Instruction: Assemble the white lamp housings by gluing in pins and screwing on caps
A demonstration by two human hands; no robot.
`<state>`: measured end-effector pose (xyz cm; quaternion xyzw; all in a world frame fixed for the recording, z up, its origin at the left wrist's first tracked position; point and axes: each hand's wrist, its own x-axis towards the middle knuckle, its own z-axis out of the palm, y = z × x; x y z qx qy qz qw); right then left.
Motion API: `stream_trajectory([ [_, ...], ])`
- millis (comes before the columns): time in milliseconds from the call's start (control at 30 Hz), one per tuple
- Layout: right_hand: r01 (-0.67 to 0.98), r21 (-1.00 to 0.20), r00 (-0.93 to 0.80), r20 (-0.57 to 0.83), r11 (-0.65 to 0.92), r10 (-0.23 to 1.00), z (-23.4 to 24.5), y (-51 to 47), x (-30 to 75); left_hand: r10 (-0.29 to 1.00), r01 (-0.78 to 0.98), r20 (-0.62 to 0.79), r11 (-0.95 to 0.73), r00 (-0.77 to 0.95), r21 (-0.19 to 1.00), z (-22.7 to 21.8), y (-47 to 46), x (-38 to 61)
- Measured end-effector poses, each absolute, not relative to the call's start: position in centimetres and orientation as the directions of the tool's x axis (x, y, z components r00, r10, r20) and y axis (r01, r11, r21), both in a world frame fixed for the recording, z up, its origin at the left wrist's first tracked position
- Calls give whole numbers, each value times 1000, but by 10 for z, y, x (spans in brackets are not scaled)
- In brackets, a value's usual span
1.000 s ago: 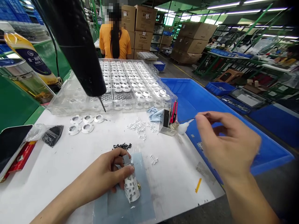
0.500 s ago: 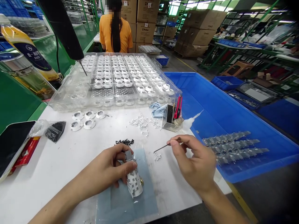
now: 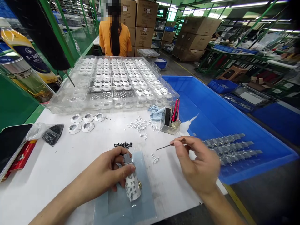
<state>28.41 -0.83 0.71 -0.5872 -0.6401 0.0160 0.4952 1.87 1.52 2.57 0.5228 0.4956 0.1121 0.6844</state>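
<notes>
My left hand (image 3: 114, 172) is closed round a white curved part with dark square markings (image 3: 133, 187), grey at its upper end and with a brass-coloured piece on its right side. It is held over a pale blue sheet (image 3: 145, 204). Between thumb and fingers, my right hand (image 3: 197, 165) pinches a thin dark metal pick (image 3: 164, 146), its tip pointing left. Just below that tip, a few small white plastic pieces (image 3: 154, 158) lie on the white table, apart from it. Small black pieces (image 3: 123, 145) form a pile beyond my left hand.
A clear compartment tray (image 3: 112, 104) of white rings stands at the back, beneath a hanging black screwdriver (image 3: 42, 34). Several white rings (image 3: 87, 126) lie before it. A tool holder (image 3: 169, 126) stands near a large blue bin (image 3: 234, 125). A person in orange (image 3: 116, 37) is farther back.
The pick's tip has lifted away from the small white pieces, and my right hand has shifted slightly right. My left hand keeps its hold on the white part. The camera view has shifted a little.
</notes>
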Motion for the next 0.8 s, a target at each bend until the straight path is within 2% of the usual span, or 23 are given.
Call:
stream_trajectory([
  [167,837,-520,337,733,168,590,37,4,312,671,366,-557,422,489,829,26,15,18],
  [267,891,-440,298,752,110,588,50,18,323,677,354,-541,411,498,840,24,15,18],
  [367,933,-356,242,725,51,645,53,32,326,671,349,-540,413,508,842,25,14,18],
  [433,944,-327,196,652,38,733,50,35,325,673,355,-546,415,499,837,28,14,18],
  [600,946,-323,182,502,-12,846,24,2,307,686,350,-523,391,506,851,31,13,15],
  [700,944,-324,58,353,64,934,4,-26,284,696,328,-497,374,519,867,23,12,13],
  [800,943,-318,0,304,101,953,-9,-38,263,713,325,-489,368,503,871,18,12,12],
])
